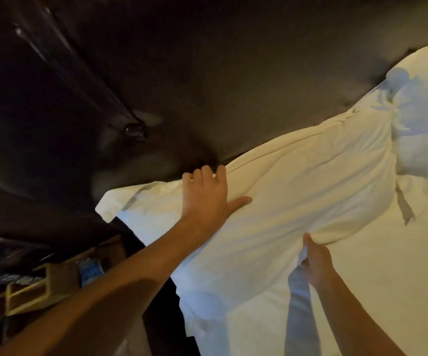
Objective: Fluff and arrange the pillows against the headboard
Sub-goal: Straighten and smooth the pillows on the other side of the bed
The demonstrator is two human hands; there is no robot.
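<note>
Against the dark padded headboard (233, 73), your long white fabric pillow (297, 181) lies with its long axis along the board, one end pointing down-left toward the bed's corner and the other up-right, touching a second rumpled white pillow (423, 119) that also leans on the headboard. Your left hand (205, 199) lies open and flat on the end nearest the corner, fingers spread toward the headboard. Your right hand (315, 260) pinches the pillow's lower edge, away from the headboard, above the white bedsheet (387, 278).
</note>
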